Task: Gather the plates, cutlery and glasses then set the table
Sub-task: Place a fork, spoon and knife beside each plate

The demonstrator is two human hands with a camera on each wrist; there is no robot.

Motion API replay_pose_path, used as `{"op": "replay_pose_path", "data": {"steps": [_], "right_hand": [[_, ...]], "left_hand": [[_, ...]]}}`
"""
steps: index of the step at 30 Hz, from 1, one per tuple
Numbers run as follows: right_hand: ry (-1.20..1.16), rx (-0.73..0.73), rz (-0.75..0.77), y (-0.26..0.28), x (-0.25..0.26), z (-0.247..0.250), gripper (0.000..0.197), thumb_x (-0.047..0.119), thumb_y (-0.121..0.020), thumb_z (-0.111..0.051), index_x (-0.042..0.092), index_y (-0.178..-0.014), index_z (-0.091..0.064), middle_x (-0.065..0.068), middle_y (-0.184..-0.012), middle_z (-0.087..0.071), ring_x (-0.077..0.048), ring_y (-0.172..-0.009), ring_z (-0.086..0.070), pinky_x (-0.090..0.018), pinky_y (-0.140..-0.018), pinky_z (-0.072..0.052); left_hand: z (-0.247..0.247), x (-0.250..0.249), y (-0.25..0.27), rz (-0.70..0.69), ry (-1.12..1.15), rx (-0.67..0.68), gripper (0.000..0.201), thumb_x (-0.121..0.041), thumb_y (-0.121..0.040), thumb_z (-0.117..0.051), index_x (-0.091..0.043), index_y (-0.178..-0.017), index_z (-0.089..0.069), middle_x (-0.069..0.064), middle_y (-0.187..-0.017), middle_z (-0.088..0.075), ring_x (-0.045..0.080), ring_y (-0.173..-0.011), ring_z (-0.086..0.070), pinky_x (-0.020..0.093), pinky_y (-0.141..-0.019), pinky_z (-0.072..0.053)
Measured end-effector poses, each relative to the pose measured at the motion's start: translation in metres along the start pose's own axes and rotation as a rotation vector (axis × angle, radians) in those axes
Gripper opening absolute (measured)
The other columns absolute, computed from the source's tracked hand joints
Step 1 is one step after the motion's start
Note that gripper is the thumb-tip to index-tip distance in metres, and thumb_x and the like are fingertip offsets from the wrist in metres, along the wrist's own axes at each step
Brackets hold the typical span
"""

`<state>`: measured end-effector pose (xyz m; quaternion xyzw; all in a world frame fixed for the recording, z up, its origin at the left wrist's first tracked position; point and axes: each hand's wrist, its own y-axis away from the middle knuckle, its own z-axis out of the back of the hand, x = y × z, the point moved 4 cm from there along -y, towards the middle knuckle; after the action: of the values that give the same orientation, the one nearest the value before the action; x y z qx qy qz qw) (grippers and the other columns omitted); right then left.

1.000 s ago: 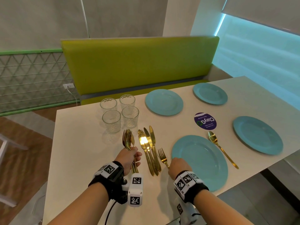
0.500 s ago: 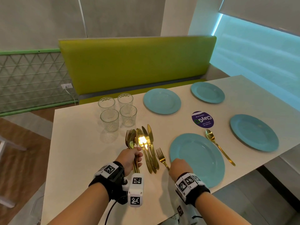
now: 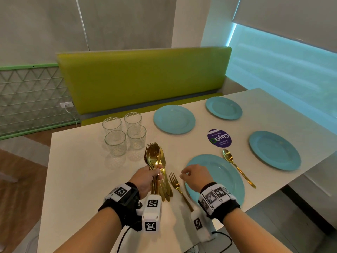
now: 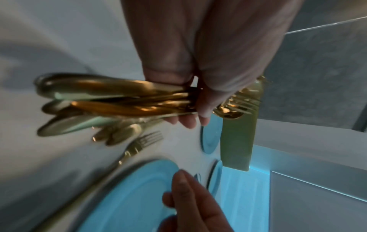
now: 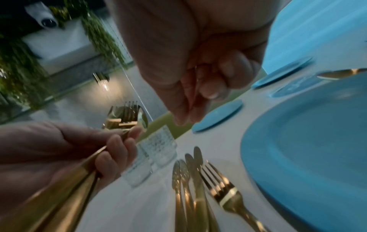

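My left hand [image 3: 145,178] grips a bundle of gold spoons and forks [image 3: 155,157] by the handles, raised a little above the white table [image 3: 82,170]; the left wrist view shows the bundle [image 4: 119,97] in my curled fingers. Several gold knives [image 3: 166,183] lie on the table just right of it. A single gold fork [image 3: 175,181] lies left of the near blue plate [image 3: 224,172]. My right hand [image 3: 195,175] hovers over the plate's left rim, fingers loosely curled and holding nothing. A gold spoon [image 3: 235,165] lies right of that plate.
Several clear glasses [image 3: 125,132] stand grouped behind the cutlery. Three more blue plates [image 3: 174,119] sit at the far and right places. A purple round sticker [image 3: 219,138] is on the table's middle. A green bench [image 3: 142,79] backs the far edge.
My right hand has let go of the fork's handle and risen over the near plate's rim. My left hand has lifted the cutlery bundle and shifted it right, over the knives.
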<state>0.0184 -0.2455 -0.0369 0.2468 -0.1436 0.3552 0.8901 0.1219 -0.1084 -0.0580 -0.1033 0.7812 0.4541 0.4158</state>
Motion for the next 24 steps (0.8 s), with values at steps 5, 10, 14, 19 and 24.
{"op": "replay_pose_path", "data": {"steps": [5,10,14,19,24], "right_hand": [[-0.236,0.03,0.146,0.006,0.016,0.035,0.024,0.032,-0.089,-0.061,0.015,-0.1,-0.073,0.007,-0.076,-0.065,-0.003,-0.062,-0.055,-0.02,-0.065,-0.05],[-0.346,0.014,0.186,-0.003,0.01,0.062,0.008,0.027,-0.086,-0.065,0.025,-0.086,-0.073,0.014,-0.06,-0.057,0.005,-0.041,-0.05,-0.01,-0.049,-0.04],[-0.358,0.055,0.172,-0.025,-0.01,0.077,0.016,0.023,-0.086,-0.063,0.028,-0.072,-0.065,0.01,-0.058,-0.057,0.002,-0.04,-0.05,-0.007,-0.042,-0.037],[-0.408,0.134,0.134,-0.067,-0.042,0.098,0.021,0.021,-0.088,-0.059,0.024,-0.068,-0.063,0.006,-0.061,-0.061,-0.001,-0.042,-0.049,-0.015,-0.046,-0.039],[-0.449,0.081,0.09,-0.103,-0.086,0.135,0.025,0.022,-0.09,-0.059,0.025,-0.065,-0.06,0.01,-0.061,-0.059,-0.005,-0.047,-0.049,-0.014,-0.048,-0.04]], "left_hand": [[-0.043,-0.025,0.007,0.0,0.099,0.129,0.021,0.0,-0.097,-0.038,-0.006,-0.094,-0.058,0.011,-0.076,-0.053,0.019,-0.073,-0.053,0.032,-0.066,-0.045],[-0.086,-0.041,0.004,0.016,0.097,0.263,0.018,-0.003,-0.097,-0.04,-0.006,-0.098,-0.058,0.016,-0.085,-0.062,0.024,-0.076,-0.059,0.039,-0.073,-0.05],[-0.114,-0.045,-0.015,0.016,0.105,0.296,0.019,-0.003,-0.096,-0.041,-0.003,-0.096,-0.059,0.017,-0.089,-0.065,0.026,-0.075,-0.059,0.044,-0.079,-0.049],[-0.15,-0.055,-0.05,0.001,0.048,0.21,0.017,-0.004,-0.096,-0.042,-0.002,-0.096,-0.06,0.016,-0.079,-0.065,0.025,-0.063,-0.059,0.038,-0.068,-0.052],[-0.192,-0.065,-0.09,0.011,0.038,0.092,0.021,-0.01,-0.099,-0.038,-0.004,-0.102,-0.058,0.014,-0.092,-0.062,0.023,-0.079,-0.062,0.037,-0.074,-0.052]]}}
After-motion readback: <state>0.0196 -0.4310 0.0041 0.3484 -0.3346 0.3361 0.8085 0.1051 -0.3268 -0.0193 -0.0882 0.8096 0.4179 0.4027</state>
